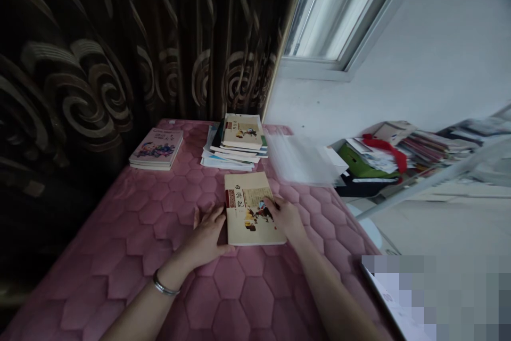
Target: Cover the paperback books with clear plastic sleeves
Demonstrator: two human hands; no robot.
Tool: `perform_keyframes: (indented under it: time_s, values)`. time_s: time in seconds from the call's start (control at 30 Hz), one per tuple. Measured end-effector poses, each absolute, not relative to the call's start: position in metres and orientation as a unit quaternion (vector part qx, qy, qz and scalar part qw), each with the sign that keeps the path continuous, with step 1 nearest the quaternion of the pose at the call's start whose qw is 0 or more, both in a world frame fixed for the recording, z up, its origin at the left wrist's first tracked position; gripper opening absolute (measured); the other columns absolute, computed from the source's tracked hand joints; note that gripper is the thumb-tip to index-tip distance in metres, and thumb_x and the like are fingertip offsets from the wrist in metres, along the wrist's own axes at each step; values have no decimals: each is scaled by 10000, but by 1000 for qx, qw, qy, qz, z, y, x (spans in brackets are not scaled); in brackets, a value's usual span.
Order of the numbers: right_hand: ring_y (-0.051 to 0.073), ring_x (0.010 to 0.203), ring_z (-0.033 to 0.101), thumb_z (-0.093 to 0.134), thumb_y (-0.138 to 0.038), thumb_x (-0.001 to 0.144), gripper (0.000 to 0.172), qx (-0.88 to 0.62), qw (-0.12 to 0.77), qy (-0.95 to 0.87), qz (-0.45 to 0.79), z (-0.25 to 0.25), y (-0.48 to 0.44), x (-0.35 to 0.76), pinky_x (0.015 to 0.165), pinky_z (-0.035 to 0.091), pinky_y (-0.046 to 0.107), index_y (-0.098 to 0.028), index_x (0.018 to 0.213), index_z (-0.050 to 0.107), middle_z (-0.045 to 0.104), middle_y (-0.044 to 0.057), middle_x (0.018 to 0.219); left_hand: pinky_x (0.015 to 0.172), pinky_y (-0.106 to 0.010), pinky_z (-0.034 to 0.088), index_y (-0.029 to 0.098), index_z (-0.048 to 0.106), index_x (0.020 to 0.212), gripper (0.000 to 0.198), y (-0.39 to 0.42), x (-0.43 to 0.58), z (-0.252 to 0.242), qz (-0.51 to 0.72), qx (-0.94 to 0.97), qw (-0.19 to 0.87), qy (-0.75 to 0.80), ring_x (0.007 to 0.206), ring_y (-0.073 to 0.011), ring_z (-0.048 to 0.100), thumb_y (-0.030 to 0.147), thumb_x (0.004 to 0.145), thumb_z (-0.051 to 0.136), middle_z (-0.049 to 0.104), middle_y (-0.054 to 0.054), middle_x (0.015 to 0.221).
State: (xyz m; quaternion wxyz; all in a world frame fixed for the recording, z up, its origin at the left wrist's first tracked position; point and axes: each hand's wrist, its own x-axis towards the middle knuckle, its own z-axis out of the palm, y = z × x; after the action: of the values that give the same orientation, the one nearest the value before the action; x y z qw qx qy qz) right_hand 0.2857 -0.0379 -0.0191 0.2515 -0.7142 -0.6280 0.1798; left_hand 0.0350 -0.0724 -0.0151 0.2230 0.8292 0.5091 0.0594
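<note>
A cream book with a picture and dark characters on its cover lies flat on the pink quilted bed. My left hand, with a silver bangle at the wrist, rests at the book's left edge, fingers apart. On the other side, my right hand grips the right edge, its thumb over the cover and the other fingers partly hidden. Beyond the book stands a stack of books and papers, topped by a similar cream book.
Pinkish books are stacked at the far left, by a dark patterned curtain. Clear plastic sheets lie right of the middle stack. Papers and a green bag sit beyond the bed's right edge.
</note>
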Motion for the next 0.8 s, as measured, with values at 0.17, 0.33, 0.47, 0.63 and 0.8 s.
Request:
perform_keyframes:
  time_s: [0.17,0.33,0.47,0.63,0.8]
  values:
    - [238,813,674,415,-437,909,410,-721,237,-633,153,-24,-37,288,668,459,276,-168,969,719,734,108,890,1128,-635,-31,189,368,1413,769,-73,36,-12,48,830,231,505,1456,-335,91,497,768,653,242,-164,1557]
    - [229,788,675,422,-440,920,403,-722,231,-640,122,-26,-37,287,648,448,269,-174,960,722,732,112,896,1122,-645,-27,208,369,1413,772,-72,35,-13,56,834,226,500,1454,-339,97,530,766,645,253,-161,1554]
    - [232,798,676,419,-429,928,399,-725,216,-644,111,-26,-38,287,668,450,273,-166,942,719,730,121,896,1107,-670,-29,198,395,1397,738,-72,37,-10,42,833,228,503,1447,-359,120,511,778,646,272,-184,1541]
    - [244,851,681,419,-429,924,396,-715,237,-645,126,-30,-37,289,695,463,282,-162,970,709,731,128,947,1100,-688,-27,183,397,1398,755,-73,39,-4,24,834,228,501,1449,-365,89,493,767,672,253,-183,1547]
    - [238,801,683,404,-438,920,390,-707,243,-649,141,-31,-36,292,652,465,286,-196,945,708,740,99,894,1120,-658,-21,154,343,1427,843,-73,38,-9,36,829,233,508,1453,-348,86,509,744,687,250,-203,1544]
